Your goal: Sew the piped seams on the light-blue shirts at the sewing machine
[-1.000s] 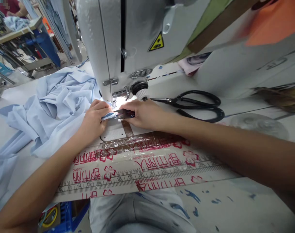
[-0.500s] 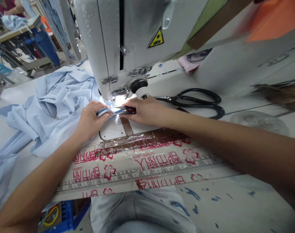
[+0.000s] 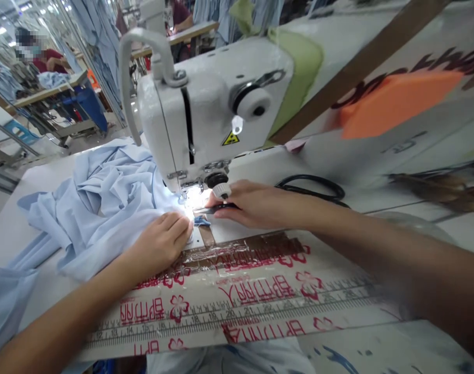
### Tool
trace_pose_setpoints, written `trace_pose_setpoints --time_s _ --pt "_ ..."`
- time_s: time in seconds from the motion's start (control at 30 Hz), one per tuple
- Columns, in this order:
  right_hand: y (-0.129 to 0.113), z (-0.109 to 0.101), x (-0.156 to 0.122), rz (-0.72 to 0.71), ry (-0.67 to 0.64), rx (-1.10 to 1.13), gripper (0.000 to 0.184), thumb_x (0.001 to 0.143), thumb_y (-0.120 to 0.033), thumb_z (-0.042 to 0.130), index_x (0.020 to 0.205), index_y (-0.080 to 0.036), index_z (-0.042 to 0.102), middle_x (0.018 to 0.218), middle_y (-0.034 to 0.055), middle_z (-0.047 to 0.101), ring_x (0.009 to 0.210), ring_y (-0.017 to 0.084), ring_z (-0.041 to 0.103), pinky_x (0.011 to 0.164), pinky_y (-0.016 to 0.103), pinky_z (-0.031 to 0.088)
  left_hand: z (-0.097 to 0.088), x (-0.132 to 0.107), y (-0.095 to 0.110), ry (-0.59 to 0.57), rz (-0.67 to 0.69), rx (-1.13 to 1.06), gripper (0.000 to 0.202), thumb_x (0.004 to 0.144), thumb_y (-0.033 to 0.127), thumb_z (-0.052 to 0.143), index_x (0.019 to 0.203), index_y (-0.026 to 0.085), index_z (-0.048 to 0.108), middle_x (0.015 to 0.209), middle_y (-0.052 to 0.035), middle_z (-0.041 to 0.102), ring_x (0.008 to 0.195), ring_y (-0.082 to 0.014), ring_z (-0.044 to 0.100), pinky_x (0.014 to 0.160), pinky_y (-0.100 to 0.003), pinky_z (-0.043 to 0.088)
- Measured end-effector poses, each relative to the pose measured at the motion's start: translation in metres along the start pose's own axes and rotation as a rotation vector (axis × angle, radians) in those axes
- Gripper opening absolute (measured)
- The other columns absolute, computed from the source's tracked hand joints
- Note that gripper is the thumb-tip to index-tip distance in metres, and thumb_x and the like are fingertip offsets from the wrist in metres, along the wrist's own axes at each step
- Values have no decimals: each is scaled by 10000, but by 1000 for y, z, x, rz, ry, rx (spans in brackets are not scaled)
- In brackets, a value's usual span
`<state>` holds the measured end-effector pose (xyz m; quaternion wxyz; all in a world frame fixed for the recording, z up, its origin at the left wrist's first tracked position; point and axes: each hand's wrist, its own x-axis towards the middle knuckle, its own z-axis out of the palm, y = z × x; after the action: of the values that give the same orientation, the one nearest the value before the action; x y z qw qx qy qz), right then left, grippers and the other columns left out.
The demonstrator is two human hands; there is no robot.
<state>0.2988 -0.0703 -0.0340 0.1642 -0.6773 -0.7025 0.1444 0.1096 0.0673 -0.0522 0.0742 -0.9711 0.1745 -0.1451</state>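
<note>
Light blue cloth point(image 3: 116, 182) lies bunched on the sewing machine table, its edge reaching the lit needle area. My left hand point(image 3: 164, 239) is closed at that edge, fingers curled and pressed together on the cloth just in front of the needle. In my right hand point(image 3: 248, 205) are small dark thread snips point(image 3: 217, 208), their blades pointing left toward the needle. A small dark blue scrap point(image 3: 201, 221) rests on the machine bed between the hands. The sewing machine head point(image 3: 193, 130) stands right above both hands.
Large black-handled scissors point(image 3: 318, 179) lie behind my right wrist, partly hidden. A printed measuring tape point(image 3: 237, 311) runs along the table's front edge. An orange piece point(image 3: 400, 101) sits on the machine arm. Other people work at tables behind.
The view has tipped up, showing more of the machine. My hands have moved apart; the snips have left the cloth edge. A blue scrap now shows on the bed.
</note>
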Motion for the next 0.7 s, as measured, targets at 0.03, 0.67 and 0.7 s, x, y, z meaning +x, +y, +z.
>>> trace_pose_setpoints --time_s 0.03,0.67,0.7 --pt "-3 1 0 -14 -11 -23 207 858 -220 422 945 -170 603 872 61 638 785 183 547 697 303 371 -1 -2 1 -9 -22 -16 241 890 79 340 1066 74 506 956 -111 562 956 -193 501 835 -325 472" --pt "-19 5 4 36 -21 -194 184 801 -175 459 850 -203 634 617 16 582 583 151 527 535 268 310 7 -9 3 26 -140 -271 300 884 228 418 1145 94 482 1094 -144 506 1098 -241 450 932 -418 455" --pt "-19 5 5 48 -9 -193 185 805 -182 452 835 -205 633 616 17 584 590 152 531 547 269 325 8 -8 0 22 -139 -269 302 883 227 421 1146 91 483 1095 -144 503 1093 -239 450 936 -412 450"
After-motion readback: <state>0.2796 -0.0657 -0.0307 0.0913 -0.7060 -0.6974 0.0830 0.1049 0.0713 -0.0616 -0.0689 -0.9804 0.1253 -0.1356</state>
